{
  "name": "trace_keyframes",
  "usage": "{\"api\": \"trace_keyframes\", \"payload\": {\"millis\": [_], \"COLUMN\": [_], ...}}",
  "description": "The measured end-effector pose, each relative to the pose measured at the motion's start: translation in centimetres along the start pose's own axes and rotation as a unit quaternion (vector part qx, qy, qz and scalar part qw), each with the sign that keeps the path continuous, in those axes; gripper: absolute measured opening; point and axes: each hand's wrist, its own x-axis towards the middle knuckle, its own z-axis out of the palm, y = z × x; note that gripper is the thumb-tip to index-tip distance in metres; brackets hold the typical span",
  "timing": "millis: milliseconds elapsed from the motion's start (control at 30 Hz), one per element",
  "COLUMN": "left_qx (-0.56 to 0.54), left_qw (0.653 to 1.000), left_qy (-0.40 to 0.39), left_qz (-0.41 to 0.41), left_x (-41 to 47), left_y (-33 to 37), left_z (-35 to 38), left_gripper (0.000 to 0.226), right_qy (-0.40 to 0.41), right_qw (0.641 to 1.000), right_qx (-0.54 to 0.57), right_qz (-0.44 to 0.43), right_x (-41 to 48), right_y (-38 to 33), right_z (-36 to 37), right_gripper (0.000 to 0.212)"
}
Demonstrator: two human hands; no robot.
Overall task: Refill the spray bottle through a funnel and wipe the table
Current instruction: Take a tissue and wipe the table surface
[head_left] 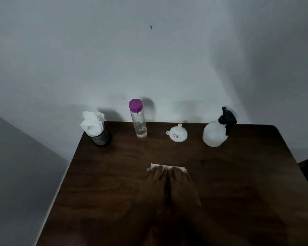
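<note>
A white folded tissue (165, 166) lies flat on the dark wooden table (238, 174), near its middle. My left hand (154, 181) and my right hand (182, 183) lie side by side on it, fingers straight, pressing it down. Only the tissue's far edge shows past my fingertips. Along the back edge stand a translucent white spray bottle (214, 133) with a black trigger head at the right, a white funnel (177, 134) lying mouth down, and a clear bottle (139, 121) with a purple cap and a little liquid.
A black mesh cup (101, 137) stuffed with white tissues stands at the table's back left corner. A pale wall rises right behind the table. The table's left edge runs diagonally beside a grey floor.
</note>
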Motion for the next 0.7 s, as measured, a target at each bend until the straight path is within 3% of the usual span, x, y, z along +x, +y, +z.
{"api": "trace_keyframes", "payload": {"millis": [67, 100, 167, 233, 700], "left_qx": [-0.011, -0.005, -0.006, -0.008, -0.029], "left_qw": [0.999, 0.998, 0.997, 0.996, 0.982], "left_qy": [0.039, 0.056, 0.068, 0.08, 0.104], "left_qz": [-0.013, -0.022, -0.03, -0.045, -0.153], "left_x": [0.0, -0.1, -0.4, -1.0, -6.5], "left_y": [-1.5, -2.3, -3.8, -5.3, -11.6], "left_z": [-0.1, 0.4, 0.3, 0.4, 1.9], "left_gripper": [0.087, 0.084, 0.081, 0.079, 0.069], "right_qy": [-0.046, -0.043, -0.104, -0.156, -0.185], "right_qw": [0.999, 0.995, 0.986, 0.978, 0.963], "right_qx": [-0.014, -0.087, -0.126, -0.129, -0.128], "right_qz": [0.006, -0.006, -0.025, -0.042, -0.151], "right_x": [0.7, 1.1, 2.1, 3.3, 6.1], "right_y": [-1.0, -1.6, -2.7, -3.9, -10.7], "right_z": [-0.7, -0.2, -1.0, -1.0, 2.3], "right_gripper": [0.103, 0.086, 0.075, 0.071, 0.076]}}
